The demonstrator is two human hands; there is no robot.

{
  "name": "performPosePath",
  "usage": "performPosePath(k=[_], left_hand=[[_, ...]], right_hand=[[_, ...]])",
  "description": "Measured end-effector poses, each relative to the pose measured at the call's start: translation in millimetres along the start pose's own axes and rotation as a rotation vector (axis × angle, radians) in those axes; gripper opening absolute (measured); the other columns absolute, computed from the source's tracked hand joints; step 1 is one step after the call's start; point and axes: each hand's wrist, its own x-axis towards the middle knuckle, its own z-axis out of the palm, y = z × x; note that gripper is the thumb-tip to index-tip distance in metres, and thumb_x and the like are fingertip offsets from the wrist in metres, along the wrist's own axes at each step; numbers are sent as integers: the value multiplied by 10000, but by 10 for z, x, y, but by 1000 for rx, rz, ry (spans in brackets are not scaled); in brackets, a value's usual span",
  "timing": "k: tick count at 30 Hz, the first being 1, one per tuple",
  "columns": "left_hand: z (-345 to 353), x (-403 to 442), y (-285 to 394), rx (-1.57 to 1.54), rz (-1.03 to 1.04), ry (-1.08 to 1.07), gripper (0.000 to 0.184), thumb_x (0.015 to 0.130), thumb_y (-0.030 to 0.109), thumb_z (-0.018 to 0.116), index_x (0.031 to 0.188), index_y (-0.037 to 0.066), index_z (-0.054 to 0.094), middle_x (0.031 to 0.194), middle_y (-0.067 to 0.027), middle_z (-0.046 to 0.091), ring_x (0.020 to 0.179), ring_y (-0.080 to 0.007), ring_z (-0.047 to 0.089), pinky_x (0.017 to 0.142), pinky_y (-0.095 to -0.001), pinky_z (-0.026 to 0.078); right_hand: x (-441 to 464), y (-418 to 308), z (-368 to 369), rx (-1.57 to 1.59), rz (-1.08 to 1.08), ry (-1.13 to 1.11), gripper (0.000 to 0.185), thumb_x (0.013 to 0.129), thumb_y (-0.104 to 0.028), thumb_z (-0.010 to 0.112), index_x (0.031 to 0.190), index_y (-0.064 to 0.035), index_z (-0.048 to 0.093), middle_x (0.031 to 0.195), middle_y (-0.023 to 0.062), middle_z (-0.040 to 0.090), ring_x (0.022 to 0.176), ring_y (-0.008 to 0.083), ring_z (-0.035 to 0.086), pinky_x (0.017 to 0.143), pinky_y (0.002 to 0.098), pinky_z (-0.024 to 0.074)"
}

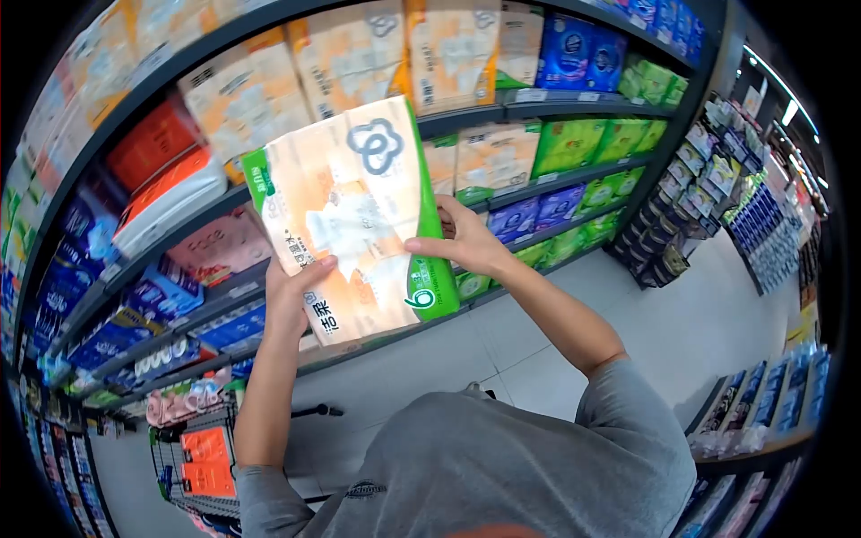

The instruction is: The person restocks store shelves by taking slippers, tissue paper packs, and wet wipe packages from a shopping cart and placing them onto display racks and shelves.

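A large tissue pack, cream and orange with green ends and a grey knot logo, is held up in front of the shelves, slightly tilted. My left hand grips its lower left edge, thumb lying across the front. On the right edge, my right hand holds the green end, its thumb on the front and the other fingers partly hidden behind. Similar cream packs stand on the upper shelf behind it.
Shelves of red, blue, purple and green tissue packs curve across the view. At the lower left stands a cart with orange packs. Hanging goods are at right, another display at lower right.
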Motion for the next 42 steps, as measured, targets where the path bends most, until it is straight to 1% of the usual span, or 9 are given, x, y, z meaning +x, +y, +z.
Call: performPosePath(k=[2,11,20,22,24,26,27,36,42], left_hand=[[490,344,-159,30,4,-67,608,686,-49,720,1217,-45,424,1097,-164,599,943,-236,638,809,-324,533],[2412,1446,-602,354,536,-376,759,642,100,821,1256,-35,395,1126,-149,587,984,-197,604,848,-319,499],[3550,2271,-350,519,642,-628,760,631,178,851,1213,-45,416,1092,-157,615,977,-213,623,837,-325,507],[3740,2406,-279,522,688,-627,736,620,186,859,1185,-41,445,1067,-145,634,940,-207,639,808,-319,519],[3896,2518,-206,658,750,-607,693,600,171,869,1140,-34,484,1026,-124,647,888,-211,654,771,-314,526],[4052,2588,-200,542,934,-601,309,702,107,792,950,-22,661,859,-83,700,755,-157,665,662,-266,533],[4075,2610,-157,721,1015,-528,293,691,109,799,919,-21,670,847,-80,705,746,-147,666,661,-253,523],[4088,3211,-512,879,1067,-134,331,663,110,818,908,-40,653,822,-77,700,734,-158,659,687,-254,514],[3848,3601,-849,838,1124,-88,412,641,53,828,966,-61,601,951,-108,673,833,-162,643,714,-283,519]], right_hand=[[-91,84,-504,-87,-45,134,933,660,-453,800,1295,88,383,1169,230,563,1083,257,567,914,323,457],[-316,54,-2384,-182,-178,381,609,667,-233,830,1127,53,552,1039,137,646,970,202,615,869,313,490],[-317,-302,-3477,-371,-342,641,608,634,-189,850,1110,45,552,1022,132,652,937,203,628,825,317,515],[-258,-363,-3634,-376,-384,666,584,628,-178,851,1089,41,568,1014,123,656,940,194,626,820,311,515],[-171,-396,-3776,-534,-377,744,270,663,-104,809,848,49,685,835,83,701,755,150,661,714,265,515],[-17,-345,-3939,-562,-453,782,283,663,-107,811,861,54,689,854,99,702,757,149,661,718,266,516],[74,-281,-4049,-542,-501,765,284,664,-107,811,868,50,691,861,98,702,774,146,660,722,269,516],[1086,-3,-4630,-577,-525,595,265,674,-98,810,879,19,690,910,70,692,821,138,638,724,285,508],[1608,368,-4856,-461,-537,454,346,647,-70,812,940,32,659,925,73,684,874,154,636,749,296,521]])
